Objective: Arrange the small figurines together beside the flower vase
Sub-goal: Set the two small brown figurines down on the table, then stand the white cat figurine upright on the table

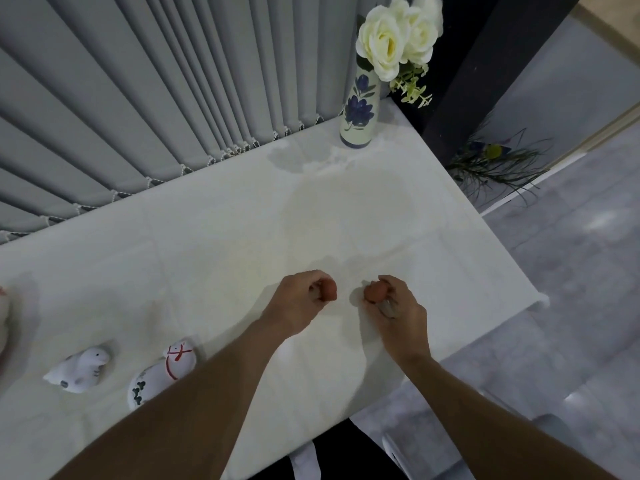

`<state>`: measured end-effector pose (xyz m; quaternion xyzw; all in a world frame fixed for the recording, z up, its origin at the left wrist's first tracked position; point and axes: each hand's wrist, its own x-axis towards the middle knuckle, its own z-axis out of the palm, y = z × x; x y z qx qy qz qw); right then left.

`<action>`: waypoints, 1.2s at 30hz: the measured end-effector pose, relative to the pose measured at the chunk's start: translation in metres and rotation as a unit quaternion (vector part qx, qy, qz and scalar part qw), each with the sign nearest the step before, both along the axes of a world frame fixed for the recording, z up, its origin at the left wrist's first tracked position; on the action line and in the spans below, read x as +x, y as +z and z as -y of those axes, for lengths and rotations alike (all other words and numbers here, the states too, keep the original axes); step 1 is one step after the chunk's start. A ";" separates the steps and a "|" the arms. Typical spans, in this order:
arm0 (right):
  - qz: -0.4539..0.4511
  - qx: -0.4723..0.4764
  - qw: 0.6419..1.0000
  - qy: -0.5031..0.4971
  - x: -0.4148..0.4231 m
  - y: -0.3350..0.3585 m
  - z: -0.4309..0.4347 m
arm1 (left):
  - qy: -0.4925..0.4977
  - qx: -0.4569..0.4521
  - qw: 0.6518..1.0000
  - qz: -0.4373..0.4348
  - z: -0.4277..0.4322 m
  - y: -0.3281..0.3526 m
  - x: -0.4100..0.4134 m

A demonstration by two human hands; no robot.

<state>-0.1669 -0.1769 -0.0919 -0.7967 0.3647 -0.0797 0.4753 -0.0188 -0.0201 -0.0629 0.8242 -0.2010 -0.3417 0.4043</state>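
Two white figurines are lying nearest the camera at about 8 o'clock on the white table (242, 209): a duck-like figurine (81, 370) with its head toward 2 o'clock and long axis running 8-to-2, and a red-marked figurine (162, 372), partly hidden by the left forearm, tipped on its side, head end toward 1 o'clock. Both are being read as glazed ceramic: light, stiff, slippery, chippable; best pinched across the body, not the neck.

At table centre a small brown figurine (329, 291) is being held in the left hand (301, 303), fingers curled closed around it. Another brown piece (375, 293) is being gripped in the right hand (398, 306), fingers closed. Shape and heading of both cannot be told.

The flower vase (358, 114) is standing upright at 1 o'clock, well apart from all figurines; the spot beside it is not yet filled.
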 end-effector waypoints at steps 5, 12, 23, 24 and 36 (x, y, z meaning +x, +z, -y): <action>-0.020 -0.012 1.000 0.020 0.001 0.000 0.004 | -0.004 0.000 1.000 -0.005 0.002 0.002 -0.002; -0.033 -0.004 0.998 0.045 0.001 0.003 0.002 | -0.024 0.034 0.999 -0.035 -0.001 0.009 -0.003; -0.061 -0.043 0.993 -0.090 -0.027 0.004 -0.051 | -0.065 0.131 0.988 0.040 -0.067 0.021 -0.003; -0.066 -0.050 0.992 -0.095 -0.031 0.003 -0.060 | -0.072 0.136 0.987 0.048 -0.075 0.023 -0.003; -0.161 -0.206 0.962 0.072 -0.031 -0.019 -0.161 | -0.130 0.318 0.930 0.130 -0.177 0.048 -0.003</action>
